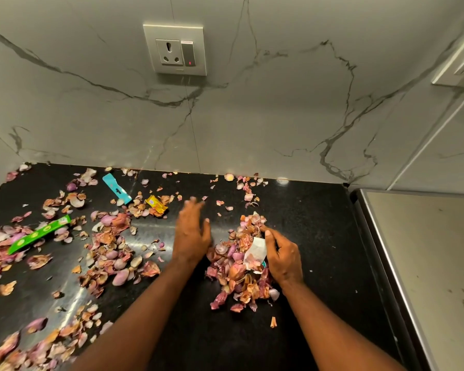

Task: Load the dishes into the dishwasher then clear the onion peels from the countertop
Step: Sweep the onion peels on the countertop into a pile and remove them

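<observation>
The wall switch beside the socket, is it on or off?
Probably on: the switch beside the socket shows a small red light near its lower end. The rocker's own position cannot be told.

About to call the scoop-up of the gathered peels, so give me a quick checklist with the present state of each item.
1. Pile of peels gathered between both hands: ok.
2. Left hand flat and open beside the pile: ok.
3. Right hand curled on the pile's other side, against a white paper scrap: ok.
4. Rest of countertop cleared: not ok, peels and green wrapper, blue wrapper and yellow wrapper remain.
5. Bin within reach: cannot tell.
</observation>
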`<state>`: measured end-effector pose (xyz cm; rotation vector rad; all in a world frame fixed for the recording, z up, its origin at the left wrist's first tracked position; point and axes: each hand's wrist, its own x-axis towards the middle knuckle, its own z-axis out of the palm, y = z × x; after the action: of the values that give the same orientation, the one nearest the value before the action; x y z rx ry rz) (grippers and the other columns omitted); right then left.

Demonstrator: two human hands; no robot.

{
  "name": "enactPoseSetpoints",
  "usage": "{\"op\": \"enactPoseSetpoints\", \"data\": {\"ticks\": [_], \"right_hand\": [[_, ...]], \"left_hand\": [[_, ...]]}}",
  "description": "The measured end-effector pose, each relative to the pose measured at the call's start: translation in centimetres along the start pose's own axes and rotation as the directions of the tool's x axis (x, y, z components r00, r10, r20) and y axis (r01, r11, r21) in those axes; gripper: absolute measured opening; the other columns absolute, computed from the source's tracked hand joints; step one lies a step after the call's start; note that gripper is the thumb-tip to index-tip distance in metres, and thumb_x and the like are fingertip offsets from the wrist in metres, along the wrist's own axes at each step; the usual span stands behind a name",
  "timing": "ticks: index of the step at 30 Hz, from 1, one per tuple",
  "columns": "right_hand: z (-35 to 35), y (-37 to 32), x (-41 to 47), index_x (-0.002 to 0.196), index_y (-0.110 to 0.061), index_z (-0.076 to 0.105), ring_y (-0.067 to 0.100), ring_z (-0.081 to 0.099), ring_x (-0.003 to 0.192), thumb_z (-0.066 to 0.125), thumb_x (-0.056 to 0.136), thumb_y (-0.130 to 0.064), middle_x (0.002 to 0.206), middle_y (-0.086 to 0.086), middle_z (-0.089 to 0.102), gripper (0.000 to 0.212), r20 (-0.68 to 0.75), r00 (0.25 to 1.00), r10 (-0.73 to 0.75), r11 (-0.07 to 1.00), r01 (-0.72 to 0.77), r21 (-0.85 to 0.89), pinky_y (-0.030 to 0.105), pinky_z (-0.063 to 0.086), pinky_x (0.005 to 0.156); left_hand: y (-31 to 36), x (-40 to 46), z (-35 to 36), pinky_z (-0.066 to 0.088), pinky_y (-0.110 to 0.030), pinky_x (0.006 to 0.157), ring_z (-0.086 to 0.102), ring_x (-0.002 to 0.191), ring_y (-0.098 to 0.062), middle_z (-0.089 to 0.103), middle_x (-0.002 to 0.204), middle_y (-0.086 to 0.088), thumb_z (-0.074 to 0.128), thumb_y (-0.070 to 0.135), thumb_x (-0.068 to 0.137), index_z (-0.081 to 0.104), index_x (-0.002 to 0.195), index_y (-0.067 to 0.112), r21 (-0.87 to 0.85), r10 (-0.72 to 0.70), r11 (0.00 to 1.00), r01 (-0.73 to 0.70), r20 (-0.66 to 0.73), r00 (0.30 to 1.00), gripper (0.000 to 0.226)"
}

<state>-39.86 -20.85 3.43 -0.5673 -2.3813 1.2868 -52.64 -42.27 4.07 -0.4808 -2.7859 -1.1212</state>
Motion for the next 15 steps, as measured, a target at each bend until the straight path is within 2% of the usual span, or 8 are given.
{"op": "enactPoseSetpoints", "data": {"ticks": [2, 4, 6, 8, 10, 11, 13, 15], "right_hand": [[0.0, 0.1, 0.1, 0.116, -0.028, 0.075, 0.004, 0.068, 0.077, 0.052, 0.109, -0.032, 0.09, -0.016, 0.071, 0.025, 0.0, 1.0, -0.002, 1.0, 0.002, 0.004, 0.036, 0.059, 0.064], [0.1, 0.2, 0.0, 0.116, -0.03, 0.075, 0.004, 0.068, 0.075, 0.051, 0.108, -0.033, 0.089, -0.014, 0.072, 0.025, 0.001, 1.0, 0.0, 1.0, 0.0, 0.009, 0.038, 0.058, 0.063], [0.1, 0.3, 0.0, 0.116, -0.031, 0.074, 0.004, 0.068, 0.075, 0.051, 0.108, -0.033, 0.088, -0.013, 0.073, 0.025, 0.002, 1.0, 0.001, 1.0, -0.001, 0.014, 0.039, 0.058, 0.063], [0.1, 0.5, 0.0, 0.114, -0.031, 0.075, 0.005, 0.068, 0.075, 0.051, 0.108, -0.034, 0.088, -0.013, 0.073, 0.025, 0.002, 1.0, -0.004, 1.0, 0.004, 0.015, 0.04, 0.058, 0.063], [0.1, 0.6, 0.0, 0.114, -0.03, 0.075, 0.005, 0.069, 0.076, 0.051, 0.108, -0.034, 0.089, -0.012, 0.075, 0.025, 0.0, 1.0, -0.011, 1.0, 0.011, 0.016, 0.04, 0.059, 0.065], [0.1, 0.5, 0.0, 0.115, -0.029, 0.076, 0.005, 0.07, 0.079, 0.051, 0.108, -0.034, 0.091, -0.012, 0.075, 0.025, -0.003, 1.0, -0.011, 1.0, 0.011, 0.017, 0.038, 0.059, 0.067], [0.1, 0.5, 0.0, 0.117, -0.029, 0.076, 0.003, 0.07, 0.084, 0.052, 0.108, -0.033, 0.096, -0.014, 0.075, 0.026, -0.008, 1.0, -0.01, 1.0, 0.01, 0.02, 0.034, 0.059, 0.072], [0.0, 0.4, -0.1, 0.116, -0.028, 0.076, 0.001, 0.07, 0.086, 0.052, 0.109, -0.032, 0.097, -0.015, 0.075, 0.025, -0.004, 1.0, -0.006, 1.0, 0.006, 0.02, 0.03, 0.058, 0.072]], "left_hand": [[-1.4, 0.9, -0.4, -0.002, -0.049, 0.127, -0.006, 0.159, -0.033, -0.001, 0.172, -0.017, 0.039, 0.055, 0.106, 0.012, 0.165, 0.016, 0.3, -0.253, 0.926, 0.228, 0.048, 0.966, 0.076], [-1.8, 0.7, -0.1, -0.009, -0.054, 0.125, -0.019, 0.156, -0.039, -0.017, 0.169, -0.024, 0.018, 0.072, 0.101, -0.006, 0.165, 0.01, 0.444, -0.377, 0.852, 0.278, 0.151, 0.914, 0.092], [-1.4, -0.3, 0.9, -0.012, -0.052, 0.124, -0.023, 0.154, -0.039, -0.023, 0.166, -0.024, 0.005, 0.076, 0.097, -0.014, 0.162, 0.009, 0.511, -0.311, 0.847, 0.145, 0.255, 0.916, 0.096], [-0.3, -1.6, 2.1, -0.011, -0.049, 0.126, -0.022, 0.155, -0.032, -0.022, 0.167, -0.017, -0.002, 0.074, 0.097, -0.013, 0.163, 0.013, 0.449, -0.174, 0.894, 0.001, 0.344, 0.923, 0.09], [1.4, -2.9, 2.7, 0.001, -0.046, 0.13, -0.007, 0.159, -0.021, -0.007, 0.172, -0.007, 0.003, 0.067, 0.102, 0.001, 0.165, 0.019, 0.263, 0.001, 0.958, -0.115, 0.399, 0.917, 0.079], [2.3, -3.4, 2.8, 0.011, -0.044, 0.13, 0.007, 0.158, -0.014, 0.009, 0.173, -0.002, 0.011, 0.063, 0.106, 0.011, 0.165, 0.024, 0.138, 0.089, 0.978, -0.16, 0.42, 0.903, 0.071], [3.2, -4.0, 2.6, 0.032, -0.04, 0.123, 0.033, 0.145, -0.004, 0.041, 0.162, 0.005, 0.028, 0.053, 0.109, 0.033, 0.158, 0.036, -0.066, 0.224, 0.974, -0.218, 0.452, 0.863, 0.052], [3.4, -3.8, 1.9, 0.048, -0.039, 0.11, 0.053, 0.131, -0.004, 0.059, 0.146, 0.008, 0.036, 0.049, 0.109, 0.046, 0.149, 0.039, -0.162, 0.283, 0.958, -0.236, 0.412, 0.866, 0.042]]}}
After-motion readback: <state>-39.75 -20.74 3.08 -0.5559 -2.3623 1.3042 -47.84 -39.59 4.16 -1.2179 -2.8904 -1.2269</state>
